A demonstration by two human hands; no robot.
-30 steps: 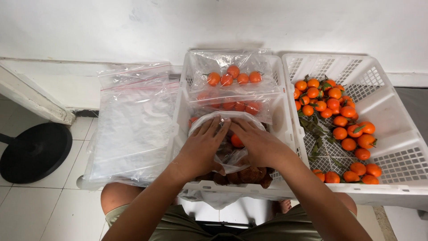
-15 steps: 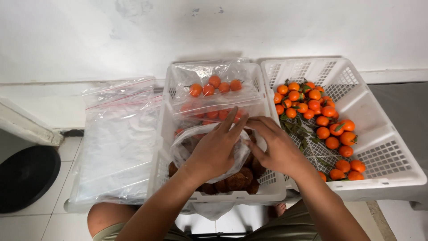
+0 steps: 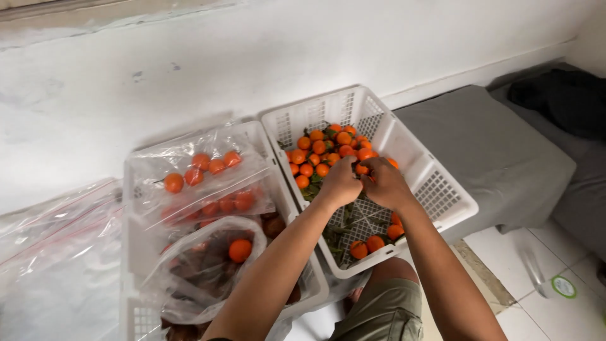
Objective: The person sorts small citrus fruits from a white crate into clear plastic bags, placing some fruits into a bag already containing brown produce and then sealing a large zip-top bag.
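Seen from the head camera, both hands reach into a white slotted plastic crate of small orange fruits with green leaves. The left hand and right hand meet knuckle to knuckle, fingers curled down among the fruits; whether they grip one cannot be told. Just beside, to the left, a second white crate holds clear plastic bags of the same fruits. A grey cushion lies to the right.

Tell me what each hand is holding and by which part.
Both the left hand and right hand close on small orange fruits in the white crate; the fingers hide the exact grip.
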